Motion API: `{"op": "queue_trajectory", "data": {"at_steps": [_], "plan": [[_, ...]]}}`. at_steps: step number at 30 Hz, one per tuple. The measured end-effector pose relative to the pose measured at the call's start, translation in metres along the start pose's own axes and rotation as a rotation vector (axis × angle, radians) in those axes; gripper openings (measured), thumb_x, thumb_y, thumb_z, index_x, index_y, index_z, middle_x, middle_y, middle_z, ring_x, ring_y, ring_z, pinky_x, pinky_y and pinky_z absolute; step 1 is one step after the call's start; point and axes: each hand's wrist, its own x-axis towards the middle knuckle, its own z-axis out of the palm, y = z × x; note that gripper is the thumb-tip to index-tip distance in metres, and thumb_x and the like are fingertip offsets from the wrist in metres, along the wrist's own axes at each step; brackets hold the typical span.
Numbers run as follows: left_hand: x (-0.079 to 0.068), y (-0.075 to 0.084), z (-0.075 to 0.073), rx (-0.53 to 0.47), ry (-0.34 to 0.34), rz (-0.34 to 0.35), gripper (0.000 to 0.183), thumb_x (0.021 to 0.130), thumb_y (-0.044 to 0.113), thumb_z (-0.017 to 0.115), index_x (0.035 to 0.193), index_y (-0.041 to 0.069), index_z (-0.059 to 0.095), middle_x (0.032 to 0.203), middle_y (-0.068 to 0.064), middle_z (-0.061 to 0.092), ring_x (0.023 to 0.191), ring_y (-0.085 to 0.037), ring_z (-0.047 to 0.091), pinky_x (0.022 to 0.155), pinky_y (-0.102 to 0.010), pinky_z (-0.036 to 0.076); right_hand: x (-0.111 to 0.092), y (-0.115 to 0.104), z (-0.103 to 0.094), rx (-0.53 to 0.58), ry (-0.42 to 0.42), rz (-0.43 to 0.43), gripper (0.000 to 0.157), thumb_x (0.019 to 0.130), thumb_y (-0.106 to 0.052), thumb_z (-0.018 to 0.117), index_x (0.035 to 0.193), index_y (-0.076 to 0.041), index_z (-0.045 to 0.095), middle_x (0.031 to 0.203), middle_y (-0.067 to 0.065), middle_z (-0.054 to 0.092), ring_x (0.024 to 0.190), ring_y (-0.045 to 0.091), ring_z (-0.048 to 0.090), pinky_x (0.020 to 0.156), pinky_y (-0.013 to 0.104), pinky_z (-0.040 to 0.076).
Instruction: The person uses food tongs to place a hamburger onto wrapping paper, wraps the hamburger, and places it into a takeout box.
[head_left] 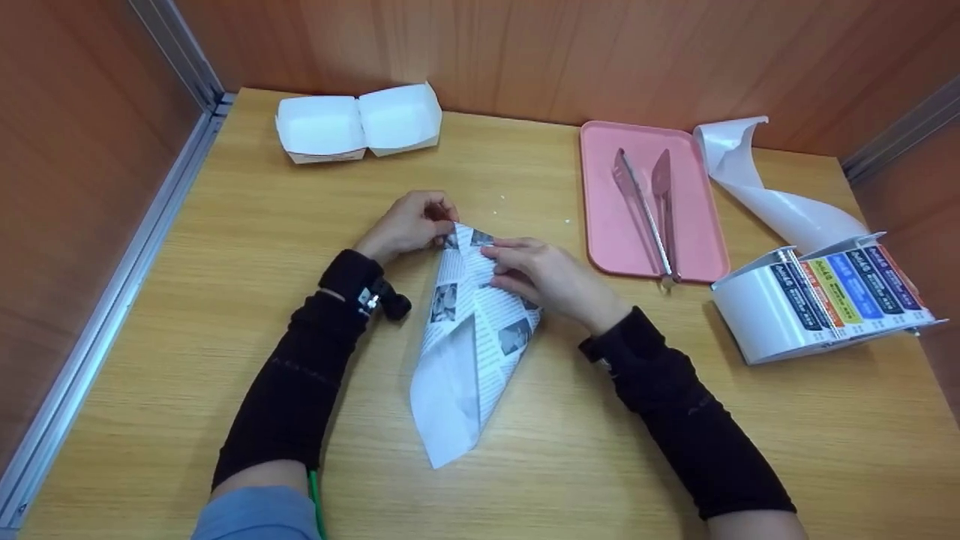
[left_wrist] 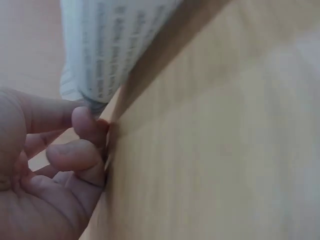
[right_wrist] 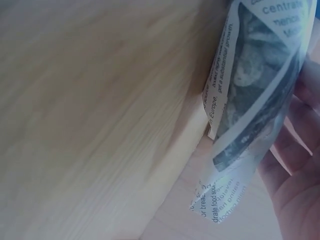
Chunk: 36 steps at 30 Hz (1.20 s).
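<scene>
Newsprint-patterned wrapping paper [head_left: 480, 315], folded into a long tapering packet, lies on the table in the head view. Its plain white flap points toward the person. Any contents are hidden inside the folds. At its far, narrow end my left hand [head_left: 411, 223] pinches the corner between thumb and forefinger; the left wrist view shows those fingertips [left_wrist: 90, 120] right at the paper's tip. My right hand [head_left: 559, 277] rests its extended fingers on the upper right side of the packet. In the right wrist view, the right hand's fingers [right_wrist: 285, 150] lie along the printed paper [right_wrist: 255, 75].
An opened white paper box [head_left: 319, 126] stands at the back left. The pink tray [head_left: 607, 255] at the back right carries metal tongs [head_left: 645, 210]. Right of it are a white box with coloured labels [head_left: 772, 322] and a curling white sheet [head_left: 787, 210]. Wooden walls enclose the table.
</scene>
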Motion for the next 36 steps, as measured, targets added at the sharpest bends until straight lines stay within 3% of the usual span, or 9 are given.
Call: {"op": "queue_trajectory", "data": {"at_steps": [4, 10, 15, 21, 23, 27, 32, 36], "plan": [[0.002, -0.001, -0.002, -0.107, -0.018, -0.055, 0.023, 0.099, -0.006, 0.063, 0.119, 0.005, 0.070, 0.105, -0.006, 0.062, 0.082, -0.015, 0.057, 0.062, -0.020, 0.045, 0.000, -0.001, 0.000, 0.006, -0.003, -0.004, 0.039, 0.107, -0.026, 0.068, 0.142, -0.008, 0.069, 0.147, 0.014, 0.068, 0.141, 0.035, 0.062, 0.118, 0.048, 0.050], [0.002, -0.002, -0.001, 0.011, 0.037, -0.041, 0.026, 0.096, -0.008, 0.063, 0.106, 0.008, 0.080, 0.104, -0.003, 0.069, 0.090, -0.018, 0.059, 0.070, -0.023, 0.049, 0.000, 0.000, 0.001, 0.012, 0.004, -0.019, 0.040, 0.106, -0.025, 0.069, 0.142, -0.008, 0.069, 0.147, 0.016, 0.068, 0.140, 0.036, 0.062, 0.117, 0.048, 0.050], [-0.001, -0.009, -0.004, 0.044, 0.088, -0.003, 0.025, 0.096, -0.007, 0.063, 0.095, 0.009, 0.083, 0.091, -0.001, 0.071, 0.075, -0.015, 0.059, 0.058, -0.023, 0.044, -0.001, 0.000, 0.001, 0.004, 0.012, -0.045, 0.042, 0.105, -0.024, 0.070, 0.143, -0.006, 0.068, 0.146, 0.019, 0.068, 0.139, 0.037, 0.064, 0.115, 0.048, 0.052], [-0.002, -0.011, -0.008, 0.084, 0.081, 0.006, 0.026, 0.099, -0.004, 0.059, 0.092, 0.010, 0.080, 0.084, -0.001, 0.067, 0.071, -0.015, 0.057, 0.054, -0.024, 0.041, -0.002, 0.000, 0.000, -0.006, 0.003, -0.046, 0.042, 0.106, -0.023, 0.070, 0.144, -0.007, 0.067, 0.146, 0.019, 0.068, 0.138, 0.036, 0.064, 0.113, 0.047, 0.054], [-0.003, -0.010, -0.009, 0.071, 0.080, -0.016, 0.022, 0.101, -0.001, 0.058, 0.096, 0.010, 0.077, 0.087, -0.002, 0.066, 0.072, -0.015, 0.057, 0.055, -0.024, 0.041, -0.002, 0.000, 0.000, -0.004, -0.006, -0.042, 0.042, 0.106, -0.023, 0.070, 0.145, -0.007, 0.067, 0.146, 0.019, 0.068, 0.138, 0.036, 0.064, 0.113, 0.047, 0.054], [-0.005, -0.007, -0.009, 0.016, 0.092, -0.122, 0.014, 0.107, 0.019, 0.061, 0.103, 0.012, 0.073, 0.086, -0.001, 0.064, 0.064, -0.012, 0.055, 0.054, -0.023, 0.040, -0.001, -0.001, -0.001, -0.008, -0.021, -0.029, 0.041, 0.107, -0.023, 0.068, 0.145, -0.008, 0.067, 0.147, 0.017, 0.067, 0.139, 0.034, 0.064, 0.114, 0.046, 0.053], [-0.005, -0.002, -0.004, 0.015, 0.106, -0.232, 0.042, 0.105, 0.050, 0.066, 0.092, 0.012, 0.078, 0.072, 0.004, 0.063, 0.052, -0.009, 0.048, 0.048, -0.023, 0.035, -0.001, -0.001, -0.001, -0.007, -0.022, -0.031, 0.041, 0.106, -0.022, 0.069, 0.145, -0.007, 0.067, 0.146, 0.019, 0.067, 0.139, 0.036, 0.064, 0.114, 0.047, 0.053], [-0.004, 0.005, 0.002, 0.039, 0.126, -0.279, 0.037, 0.102, 0.046, 0.072, 0.087, 0.013, 0.077, 0.068, 0.006, 0.061, 0.050, -0.009, 0.047, 0.047, -0.024, 0.034, 0.000, -0.002, -0.002, -0.006, -0.015, -0.042, 0.042, 0.106, -0.022, 0.069, 0.145, -0.006, 0.067, 0.146, 0.020, 0.067, 0.138, 0.037, 0.064, 0.113, 0.048, 0.054]]}}
